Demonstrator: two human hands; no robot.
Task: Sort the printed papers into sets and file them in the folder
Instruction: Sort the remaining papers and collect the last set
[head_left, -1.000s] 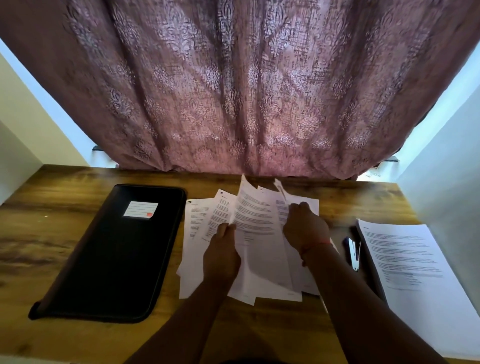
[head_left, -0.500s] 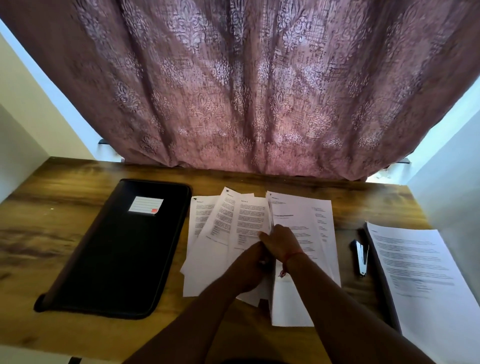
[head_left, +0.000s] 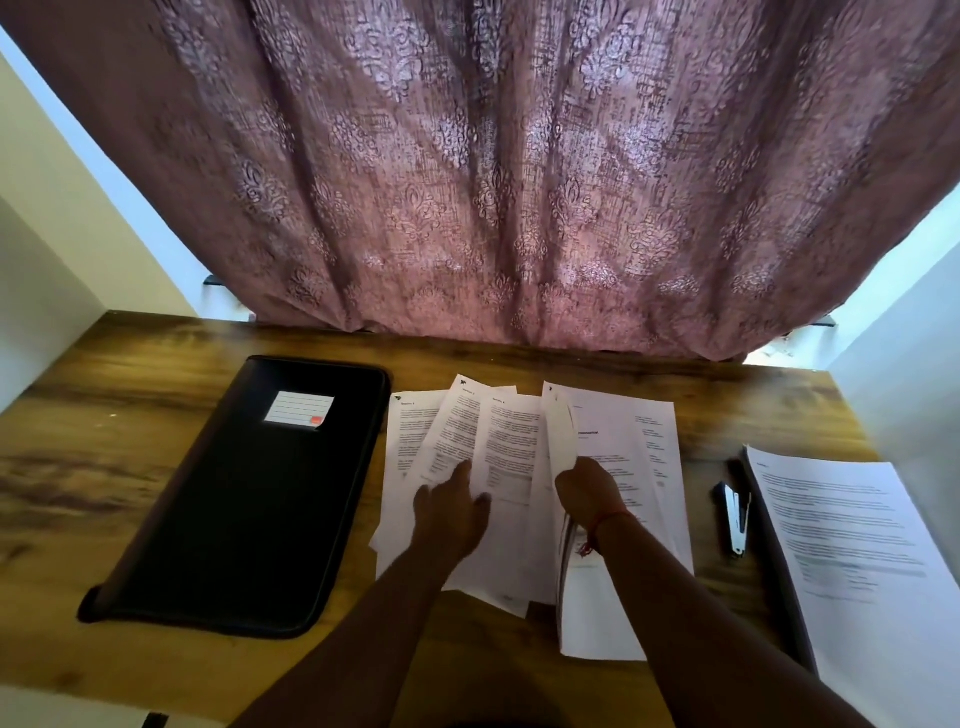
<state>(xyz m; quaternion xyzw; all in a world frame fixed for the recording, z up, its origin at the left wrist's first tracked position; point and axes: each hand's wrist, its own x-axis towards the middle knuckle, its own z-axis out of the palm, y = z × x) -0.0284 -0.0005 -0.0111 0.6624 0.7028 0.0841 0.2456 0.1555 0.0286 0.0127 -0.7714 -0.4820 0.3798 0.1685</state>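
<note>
Left hand (head_left: 451, 512): laid flat with fingers spread on the fanned sheets (head_left: 467, 441) at the middle of the tabletop (head_left: 104, 467); nothing is gripped.
Right hand (head_left: 587, 488): curled round the near edge of a raised sheet (head_left: 561, 436), which is lifted upright off the pile; a red thread is worn at the wrist.
Right pile (head_left: 628, 447): lying under and right of the right hand, overlapped by the fanned sheets on its left edge.
Fanned sheets, writing: three overlapping pages are seen, each headed by a short bold word and number, too blurred to be read.
Stapler (head_left: 735, 517): a dark one with a white stripe, set just right of the right pile.
Separate stack (head_left: 857, 545): printed pages at the far right edge of the tabletop, text not legible.
Folder (head_left: 249, 499): black, zipped, closed, lying left of the sheets and just beside them.
Folder label (head_left: 300, 411): a white lined sticker with a red mark at its corner; no writing can be made out.
Curtain (head_left: 493, 156): patterned mauve fabric hung behind the far edge.
</note>
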